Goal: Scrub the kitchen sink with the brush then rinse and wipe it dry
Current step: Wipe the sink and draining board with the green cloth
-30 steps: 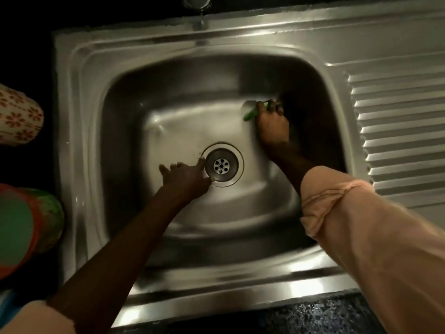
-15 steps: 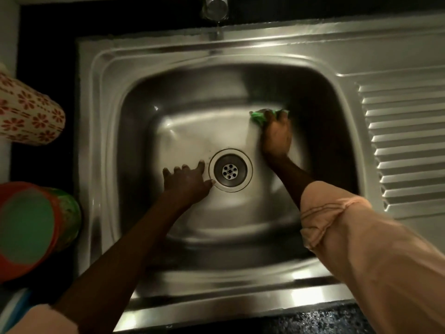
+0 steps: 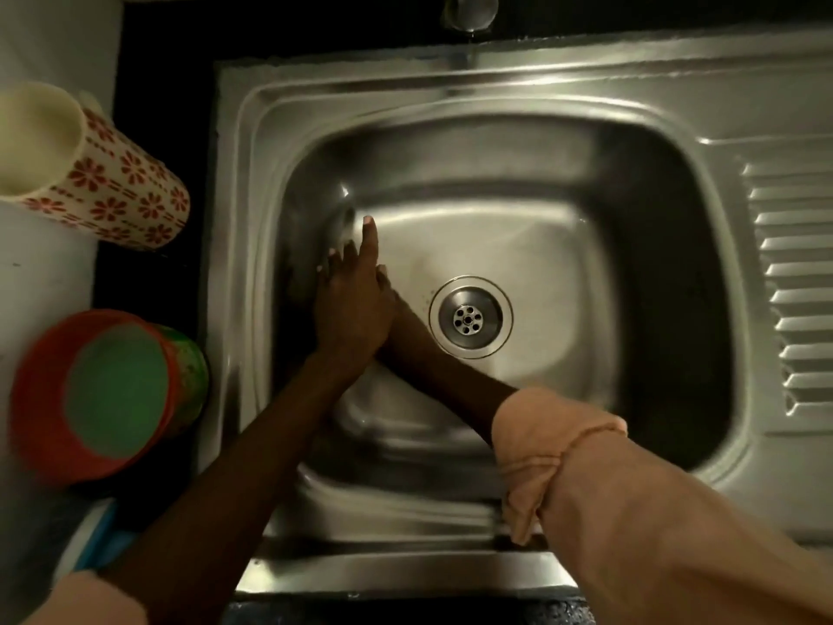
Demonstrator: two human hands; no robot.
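The steel sink (image 3: 586, 90) fills the view, with its drain (image 3: 470, 317) in the middle of the basin floor. My left hand (image 3: 349, 304) lies with straight fingers at the basin's left side, its index finger pointing toward the far left corner. My right forearm crosses under it from the rolled peach sleeve. My right hand (image 3: 384, 276) is almost wholly hidden beneath the left hand; only a fingertip or knuckle shows. The green scrubber is out of sight.
A tap spout (image 3: 469, 13) hangs over the back rim. The ribbed drainboard (image 3: 793, 286) lies to the right. On the left counter stand a floral cup (image 3: 117, 191) and an orange cup with a green inside (image 3: 112, 390). A blue thing (image 3: 97, 539) lies at the lower left.
My right hand swept from the basin's far right, past the drain, to the left side under my left hand. The left hand shifted left and further back. The green scrubber went out of sight.
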